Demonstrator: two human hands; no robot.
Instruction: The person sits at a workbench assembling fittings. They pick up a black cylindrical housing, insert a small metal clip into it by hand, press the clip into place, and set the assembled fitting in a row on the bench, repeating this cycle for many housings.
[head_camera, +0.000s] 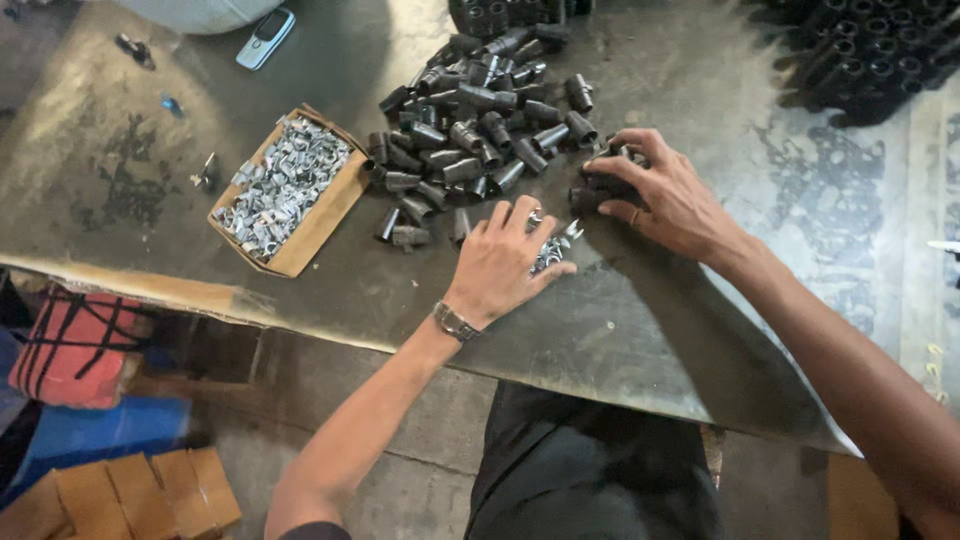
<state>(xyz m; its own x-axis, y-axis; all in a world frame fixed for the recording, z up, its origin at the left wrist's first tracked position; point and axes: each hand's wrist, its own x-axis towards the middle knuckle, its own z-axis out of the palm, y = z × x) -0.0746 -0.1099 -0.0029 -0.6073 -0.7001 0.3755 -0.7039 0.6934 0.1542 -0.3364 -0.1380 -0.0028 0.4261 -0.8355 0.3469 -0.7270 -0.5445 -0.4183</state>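
Curled around a few silver clips (555, 248) is our left hand (505, 262) on the metal table (620, 330), while our right hand (655, 195) pinches dark tubes (600, 185) beside the pile (470, 130).

We see the pile of short tubes (470, 140) in the middle of the table (650, 330), with the box of clips (285, 190) just left of it. Our left hand (505, 265) rests before the pile on loose clips (555, 248); our right hand (665, 195) lies at its right edge. A phone (265, 37) sits behind the box.
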